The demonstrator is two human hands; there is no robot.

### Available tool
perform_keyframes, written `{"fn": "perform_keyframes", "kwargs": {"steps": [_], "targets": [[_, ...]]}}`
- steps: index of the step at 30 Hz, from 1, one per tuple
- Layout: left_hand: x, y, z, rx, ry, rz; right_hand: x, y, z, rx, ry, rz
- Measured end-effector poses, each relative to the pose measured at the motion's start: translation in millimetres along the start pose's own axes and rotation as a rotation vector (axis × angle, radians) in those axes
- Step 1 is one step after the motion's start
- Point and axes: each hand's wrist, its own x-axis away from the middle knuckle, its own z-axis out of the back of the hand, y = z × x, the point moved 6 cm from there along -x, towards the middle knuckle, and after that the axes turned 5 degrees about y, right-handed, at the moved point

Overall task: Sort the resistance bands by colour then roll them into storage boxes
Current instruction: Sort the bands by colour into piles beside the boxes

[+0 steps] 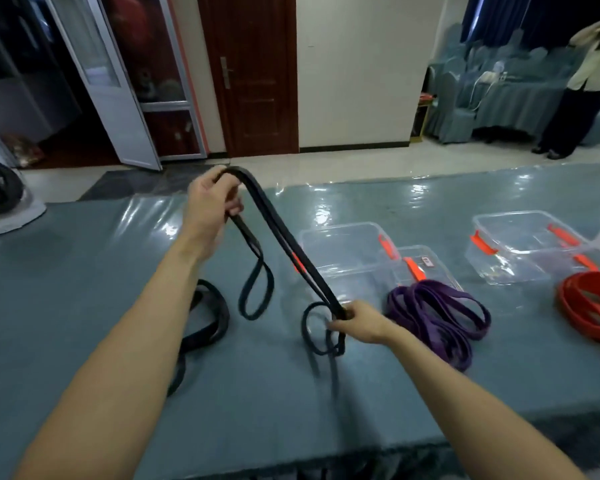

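Gripping the black band [284, 237], left hand [210, 202] raised; right hand [359, 322] low.

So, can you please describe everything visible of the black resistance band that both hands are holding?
The black resistance band is a long flat loop that looks like matte rubber. The left hand holds its fold raised; the right hand grips it lower, near the table. Between them two strands run straight and slanting. One looped end hangs from the left hand, and the other curls under the right hand, partly blurred.
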Motion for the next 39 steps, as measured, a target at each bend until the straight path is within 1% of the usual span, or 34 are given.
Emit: {"fn": "perform_keyframes", "kwargs": {"steps": [2,3,4,5,6,8,10,13,15,17,18,19,21,23,25,27,29,30,31,33,34,35,37,39], "targets": [[-0.2,-2.3,26.0,-0.330,0.131,-0.085,-1.6,9.0,33.8,-0.122,0.043,0.053],[2.6,-11.1,33.5,-0.495,0.152,-0.083,-0.2,2.9,63.0,-0.237,0.085,0.105],[8.7,-27.6,33.6,-0.608,0.133,-0.041,3.3,-8.8,99.1,-0.369,0.141,0.177],[19.1,-48.3,26.5,-0.697,0.069,0.035,9.5,-25.2,137.3,-0.490,0.189,0.274],[32.7,-71.8,11.6,-0.763,-0.038,0.122,19.1,-43.3,172.2,-0.602,0.205,0.379],[67.5,-116.9,-35.5,-0.830,-0.272,0.264,41.6,-74.1,225.1,-0.826,0.152,0.542],[100.9,-145.9,-96.4,-0.757,-0.429,0.318,61.0,-92.2,256.5,-0.958,0.098,0.599],[133.9,-170.5,-191.5,-0.620,-0.594,0.337,80.2,-101.6,282.0,-1.062,0.099,0.596],[148.7,-174.6,-246.5,-0.424,-0.672,0.395,85.4,-93.3,291.9,-1.075,0.108,0.578],[157.0,-174.8,-291.2,-0.126,-0.685,0.525,85.1,-73.3,301.8,-1.050,0.126,0.552],[159.9,-173.9,-309.9,0.011,-0.684,0.585,83.6,-59.5,307.2,-1.043,0.146,0.529],[161.1,-170.4,-328.6,0.114,-0.697,0.607,81.6,-43.8,312.8,-1.044,0.173,0.501],[161.2,-166.8,-364.8,0.224,-0.792,0.573,77.6,-12.1,324.5,-1.051,0.248,0.446],[161.4,-165.1,-397.0,0.182,-0.925,0.509,74.6,19.0,339.4,-1.068,0.334,0.376],[156.0,-167.2,-424.7,0.103,-0.965,0.494,75.6,53.3,360.8,-1.060,0.424,0.303],[140.3,-172.3,-441.7,0.044,-0.910,0.494,82.5,99.2,388.6,-0.947,0.565,0.219],[118.7,-176.1,-455.6,-0.030,-0.818,0.512,91.3,161.8,410.4,-0.807,0.740,0.054],[109.8,-177.9,-464.2,-0.071,-0.793,0.513,96.0,197.6,414.5,-0.812,0.827,-0.045],[103.9,-178.0,-475.6,-0.104,-0.779,0.502,99.0,235.5,413.2,-0.889,0.905,-0.131],[101.3,-172.6,-504.7,-0.103,-0.770,0.491,100.3,304.4,394.9,-1.089,0.992,-0.247],[103.8,-169.5,-522.0,-0.076,-0.774,0.489,101.9,337.3,380.5,-1.091,0.995,-0.340],[106.7,-166.5,-539.6,-0.050,-0.771,0.485,102.4,368.8,364.5,-1.036,0.955,-0.442],[111.5,-164.6,-573.9,-0.042,-0.768,0.468,104.8,421.8,330.5,-0.906,0.789,-0.614],[115.1,-165.5,-604.2,-0.115,-0.767,0.445,108.9,468.5,311.0,-0.794,0.688,-0.741]]}}
